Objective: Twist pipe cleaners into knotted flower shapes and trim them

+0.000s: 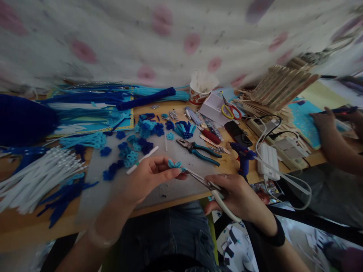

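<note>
My left hand pinches a small light-blue pipe-cleaner flower above the grey mat. Scissors with white handles are held in my right hand, and their blade tips meet the lower right side of the flower. Whether the blades are fully closed is too small to tell. Beyond my hands lie pliers with teal handles. Several blue flowers are spread on the mat behind and left of my left hand. A white stick lies just behind that hand.
White stems and dark-blue pieces lie at the left. A blue glue gun, black phone, red-yellow scissors, paper cup and white power adapter stand or lie rightward. Another person's hand works at far right.
</note>
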A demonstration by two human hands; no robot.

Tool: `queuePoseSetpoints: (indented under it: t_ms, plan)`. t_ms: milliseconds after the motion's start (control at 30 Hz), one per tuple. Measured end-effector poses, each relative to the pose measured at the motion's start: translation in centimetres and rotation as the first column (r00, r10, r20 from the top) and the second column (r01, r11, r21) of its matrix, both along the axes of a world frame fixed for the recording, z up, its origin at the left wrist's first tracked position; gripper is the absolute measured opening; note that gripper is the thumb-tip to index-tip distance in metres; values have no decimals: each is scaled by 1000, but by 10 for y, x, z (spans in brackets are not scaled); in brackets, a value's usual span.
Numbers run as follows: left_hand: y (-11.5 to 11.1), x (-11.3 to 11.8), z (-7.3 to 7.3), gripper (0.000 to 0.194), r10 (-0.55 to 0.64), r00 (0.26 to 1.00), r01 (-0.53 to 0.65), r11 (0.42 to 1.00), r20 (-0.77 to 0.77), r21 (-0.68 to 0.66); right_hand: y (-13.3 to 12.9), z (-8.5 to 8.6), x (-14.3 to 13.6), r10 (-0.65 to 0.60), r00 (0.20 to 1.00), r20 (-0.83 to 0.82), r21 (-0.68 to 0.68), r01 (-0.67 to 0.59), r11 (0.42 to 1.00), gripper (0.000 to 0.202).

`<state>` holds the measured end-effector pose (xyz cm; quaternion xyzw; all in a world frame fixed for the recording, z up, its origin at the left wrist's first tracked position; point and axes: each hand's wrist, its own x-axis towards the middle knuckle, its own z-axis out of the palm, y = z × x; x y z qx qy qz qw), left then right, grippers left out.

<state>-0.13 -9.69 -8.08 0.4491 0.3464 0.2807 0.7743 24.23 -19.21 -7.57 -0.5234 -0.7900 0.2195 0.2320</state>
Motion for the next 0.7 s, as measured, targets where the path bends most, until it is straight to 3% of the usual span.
queuePoseSetpoints:
  t_ms: [200,467,700]
  plan:
    - [-4,7,-4,18,42,999,-40,997,30,-61,0,-2,-5,-20,999,-48,52,23,998,65]
    - [-8,10,-9,18,35,999,-34,999,25,-39,-1,-4,0,-30,997,-64,52,33,998,68]
    - [-7,-1,-3,12,-5,994,18,993,-108,120,-4,2,6,-10,999,-34,11,11,1000,71]
